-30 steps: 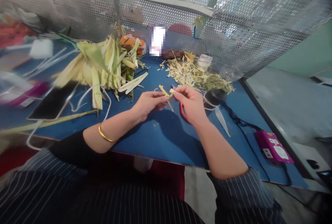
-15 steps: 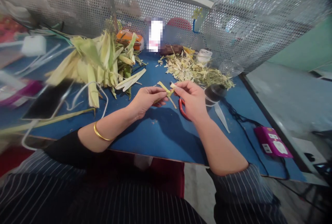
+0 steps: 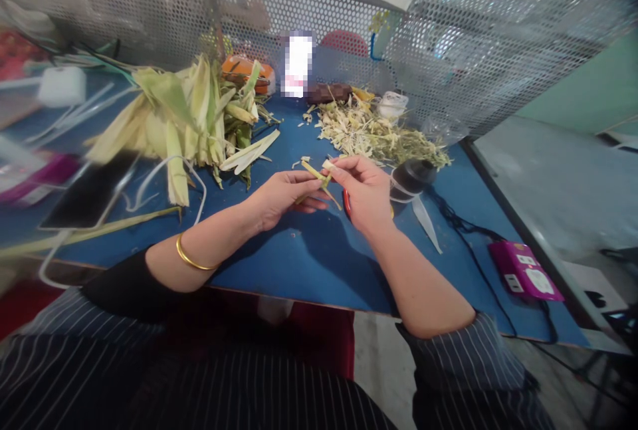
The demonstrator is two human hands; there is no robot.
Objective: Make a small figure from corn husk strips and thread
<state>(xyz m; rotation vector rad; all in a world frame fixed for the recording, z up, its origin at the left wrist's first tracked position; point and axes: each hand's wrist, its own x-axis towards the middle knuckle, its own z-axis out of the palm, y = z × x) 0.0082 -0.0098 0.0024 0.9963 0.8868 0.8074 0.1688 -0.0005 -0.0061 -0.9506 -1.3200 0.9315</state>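
A narrow, yellow-green strip of husk-like leaf [image 3: 313, 171] sits at the fingertips of both hands, above the flat, blue-topped desk [image 3: 289, 270]. Its long axis slants from far left to near right, a thin end trailing below the fingers. The bare left hand [image 3: 286, 199] comes in from the side, thumb and forefinger closed on the strip, its other fingers stretched loosely underneath. The bare right hand [image 3: 366, 192] faces it, wrist low, thumb and forefinger pinched together on a whitish part by the strip's crossing point; both hands are about equally near. A curved, glossy red handle [image 3: 347, 205] shows just beside the right palm; whether the hand grips it, I cannot tell.
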